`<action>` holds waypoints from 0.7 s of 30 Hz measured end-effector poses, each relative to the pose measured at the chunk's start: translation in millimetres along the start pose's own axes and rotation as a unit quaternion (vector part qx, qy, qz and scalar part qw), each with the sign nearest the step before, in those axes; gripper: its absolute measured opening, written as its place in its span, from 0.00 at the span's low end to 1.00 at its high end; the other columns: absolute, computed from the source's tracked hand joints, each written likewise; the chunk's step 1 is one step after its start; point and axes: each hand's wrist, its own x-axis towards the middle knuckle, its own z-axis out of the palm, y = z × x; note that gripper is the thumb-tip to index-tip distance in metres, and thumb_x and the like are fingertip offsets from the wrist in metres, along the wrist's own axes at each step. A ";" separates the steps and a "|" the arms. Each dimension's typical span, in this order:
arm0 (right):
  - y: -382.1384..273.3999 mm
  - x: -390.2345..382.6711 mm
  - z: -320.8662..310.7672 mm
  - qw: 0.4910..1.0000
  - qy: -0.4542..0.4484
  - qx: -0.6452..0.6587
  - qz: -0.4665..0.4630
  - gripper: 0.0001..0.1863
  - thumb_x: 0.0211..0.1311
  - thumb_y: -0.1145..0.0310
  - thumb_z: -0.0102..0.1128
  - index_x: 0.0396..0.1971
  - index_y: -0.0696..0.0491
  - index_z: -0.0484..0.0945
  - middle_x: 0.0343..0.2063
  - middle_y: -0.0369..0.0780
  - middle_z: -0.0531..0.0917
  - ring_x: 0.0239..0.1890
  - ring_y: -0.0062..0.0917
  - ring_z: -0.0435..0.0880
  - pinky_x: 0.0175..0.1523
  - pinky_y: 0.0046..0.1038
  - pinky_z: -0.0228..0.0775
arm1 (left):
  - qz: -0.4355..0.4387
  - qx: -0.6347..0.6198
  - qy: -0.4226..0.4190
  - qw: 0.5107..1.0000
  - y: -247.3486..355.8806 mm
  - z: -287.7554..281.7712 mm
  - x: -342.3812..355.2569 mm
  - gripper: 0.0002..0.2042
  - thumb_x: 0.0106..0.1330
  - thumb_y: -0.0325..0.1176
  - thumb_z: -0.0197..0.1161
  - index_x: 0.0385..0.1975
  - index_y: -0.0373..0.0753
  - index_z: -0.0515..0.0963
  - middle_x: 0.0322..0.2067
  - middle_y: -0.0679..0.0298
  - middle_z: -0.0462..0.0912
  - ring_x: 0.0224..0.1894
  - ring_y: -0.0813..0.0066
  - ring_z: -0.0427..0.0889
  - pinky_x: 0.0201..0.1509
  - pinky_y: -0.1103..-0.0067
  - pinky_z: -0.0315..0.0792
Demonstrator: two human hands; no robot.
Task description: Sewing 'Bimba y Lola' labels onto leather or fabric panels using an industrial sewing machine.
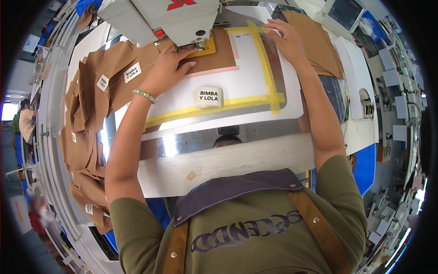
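Head: your left hand (169, 68) is at the machine (169, 23) (can't tell grip), right hand (287, 42) loose, frame-left labelled pieces (91, 100) seem done, upper-right brown stack (315, 43) likely pending.

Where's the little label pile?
In the head view, the label pile is above centre, by the lower yellow tape, below and right of the left hand.

A brown panel (224, 52) lies flat, partly beneath the sewing machine (182, 20).
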 end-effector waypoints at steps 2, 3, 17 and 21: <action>0.3 -0.7 1.0 1.000 0.005 0.000 0.000 0.15 0.75 0.57 0.66 0.50 0.49 0.92 0.61 0.42 0.88 0.70 0.40 0.79 0.75 0.42 0.68 | -0.017 0.001 0.005 1.000 -4.9 -0.4 -1.5 0.22 0.75 0.40 0.70 0.66 0.42 0.82 0.67 0.51 0.81 0.63 0.47 0.79 0.67 0.64 0.76; 0.0 -0.7 2.5 1.000 0.009 0.004 -0.002 0.14 0.75 0.57 0.66 0.50 0.49 0.92 0.61 0.42 0.88 0.70 0.41 0.79 0.75 0.42 0.67 | -0.037 0.005 0.013 0.999 -7.3 -2.0 -2.8 0.24 0.73 0.41 0.72 0.65 0.39 0.81 0.66 0.50 0.80 0.63 0.47 0.79 0.66 0.65 0.77; -91.7 28.6 -107.6 0.990 0.062 0.121 0.027 0.11 0.76 0.61 0.67 0.51 0.47 0.92 0.63 0.38 0.87 0.72 0.34 0.78 0.78 0.37 0.65 | -0.010 -0.070 0.062 0.996 -66.1 -10.7 -31.3 0.30 0.53 0.28 0.83 0.59 0.33 0.82 0.66 0.55 0.76 0.71 0.54 0.75 0.76 0.67 0.69; -109.0 14.6 -188.2 0.971 0.214 0.016 -0.102 0.11 0.73 0.69 0.67 0.49 0.57 0.89 0.54 0.47 0.90 0.61 0.42 0.85 0.67 0.38 0.76 | -0.001 -0.075 0.097 0.993 -53.0 -10.9 -30.8 0.23 0.54 0.20 0.79 0.51 0.30 0.83 0.56 0.55 0.80 0.61 0.56 0.80 0.67 0.69 0.74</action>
